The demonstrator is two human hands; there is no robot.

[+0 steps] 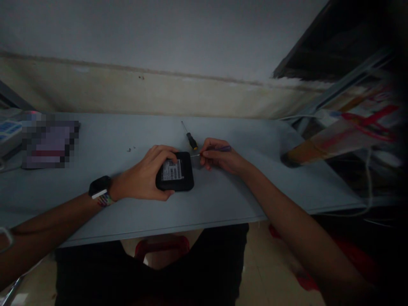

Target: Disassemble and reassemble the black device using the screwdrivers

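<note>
A small black device (182, 177) with a white label lies flat on the pale grey table (223, 199). My left hand (147, 175) grips its left side, thumb at the near edge and fingers over the top. My right hand (217, 158) pinches a thin purple-handled screwdriver (219, 149), whose metal tip touches the device's right edge. A watch sits on my left wrist.
A second screwdriver (190, 137) with a black and yellow handle lies just behind the device. Tiny screws (129, 149) rest on the table to the left. A blurred box (47, 142) stands at far left. Colourful packaging (347, 127) leans at the right. The wall runs close behind.
</note>
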